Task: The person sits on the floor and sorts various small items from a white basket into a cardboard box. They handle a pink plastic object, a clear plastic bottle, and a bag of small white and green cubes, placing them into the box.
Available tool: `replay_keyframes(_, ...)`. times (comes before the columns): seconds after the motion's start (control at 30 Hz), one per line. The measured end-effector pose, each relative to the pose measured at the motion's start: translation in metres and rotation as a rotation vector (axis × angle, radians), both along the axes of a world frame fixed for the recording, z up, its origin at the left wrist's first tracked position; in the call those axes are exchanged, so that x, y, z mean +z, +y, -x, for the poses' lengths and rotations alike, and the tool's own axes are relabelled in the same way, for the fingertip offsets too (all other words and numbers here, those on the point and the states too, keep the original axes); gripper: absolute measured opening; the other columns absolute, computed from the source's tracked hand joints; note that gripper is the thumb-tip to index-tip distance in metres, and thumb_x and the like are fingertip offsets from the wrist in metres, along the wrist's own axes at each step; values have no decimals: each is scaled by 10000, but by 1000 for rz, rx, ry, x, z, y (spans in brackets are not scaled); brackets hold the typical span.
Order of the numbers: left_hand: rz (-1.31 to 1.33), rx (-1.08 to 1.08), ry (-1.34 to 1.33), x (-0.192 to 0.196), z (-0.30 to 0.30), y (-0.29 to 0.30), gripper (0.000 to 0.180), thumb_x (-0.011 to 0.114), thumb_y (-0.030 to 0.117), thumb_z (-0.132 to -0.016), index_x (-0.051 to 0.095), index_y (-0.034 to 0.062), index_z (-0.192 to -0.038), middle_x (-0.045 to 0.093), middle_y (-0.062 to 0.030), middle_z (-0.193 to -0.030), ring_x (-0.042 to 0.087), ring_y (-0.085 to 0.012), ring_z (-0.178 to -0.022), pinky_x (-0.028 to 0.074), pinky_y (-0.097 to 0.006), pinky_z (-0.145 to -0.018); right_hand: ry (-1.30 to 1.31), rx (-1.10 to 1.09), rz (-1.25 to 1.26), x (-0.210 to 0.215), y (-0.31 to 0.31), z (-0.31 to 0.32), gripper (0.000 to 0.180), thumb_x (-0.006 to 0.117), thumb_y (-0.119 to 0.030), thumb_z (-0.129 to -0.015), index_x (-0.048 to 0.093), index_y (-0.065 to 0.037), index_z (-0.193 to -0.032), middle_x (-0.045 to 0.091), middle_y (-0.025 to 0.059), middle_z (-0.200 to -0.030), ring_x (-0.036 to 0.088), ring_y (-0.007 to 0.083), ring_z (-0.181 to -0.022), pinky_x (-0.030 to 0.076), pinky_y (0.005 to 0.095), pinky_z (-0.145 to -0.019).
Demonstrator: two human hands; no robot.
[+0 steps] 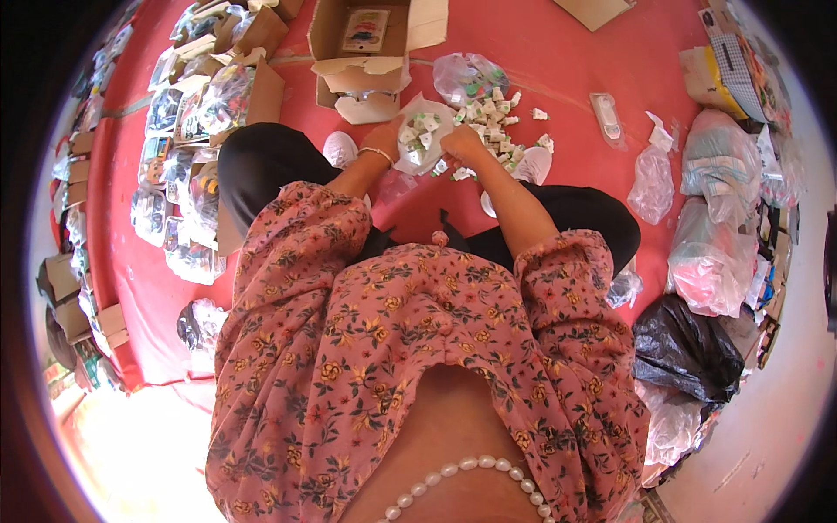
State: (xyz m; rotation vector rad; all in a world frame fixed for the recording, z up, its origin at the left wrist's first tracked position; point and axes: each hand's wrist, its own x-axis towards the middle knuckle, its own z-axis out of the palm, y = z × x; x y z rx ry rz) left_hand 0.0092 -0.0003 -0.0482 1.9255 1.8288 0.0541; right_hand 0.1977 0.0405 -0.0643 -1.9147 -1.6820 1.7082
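A clear plastic bag partly filled with small white-and-green pieces stands between my two hands on the red floor. My left hand, with a bracelet at the wrist, is closed on the bag's left side. At the bag's right edge, my right hand is closed; what its fingers hold is hidden. To the right of the bag and beyond my right hand lies a loose heap of the same small white-and-green pieces. A few lie apart from it, beside my shoe.
An open cardboard box stands beyond my left hand. Another filled plastic bag sits behind the heap. Boxes of packaged goods line the left; stuffed plastic bags and a black bag line the right. A clear package lies on the floor.
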Motion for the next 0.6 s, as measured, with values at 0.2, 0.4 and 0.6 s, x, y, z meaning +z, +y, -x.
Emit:
replay_keyframes(0.2, -329, -64, -27, 26, 2, 9, 408, 522, 27, -723, 498, 91, -1125, 592, -175, -948, 587, -343, -834, 479, -420, -721, -340, 769, -982, -2, 33, -7, 141, 532, -89, -706, 625, -2, -647, 593, 125, -560, 598, 201, -503, 469, 278, -436)
replay_keyframes(0.4, -266, -79, 140, 32, -14, 8, 448, 496, -42, -700, 491, 111, -1121, 588, -152, -932, 583, -344, -829, 482, -413, -713, 48, 305, -607, -44, 28, -19, 148, 527, -108, -719, 617, 8, -702, 616, 113, -636, 607, 186, -535, 473, 288, -454)
replay_keyframes(0.6, -190, -50, 86, 26, -1, 4, 243, 487, 46, -764, 539, 65, -1000, 611, -167, -898, 595, -318, -862, 490, -407, -702, -225, 502, -756, -5, 21, 1, 176, 521, -135, -672, 610, -3, -596, 615, 149, -619, 599, 220, -515, 487, 302, -521)
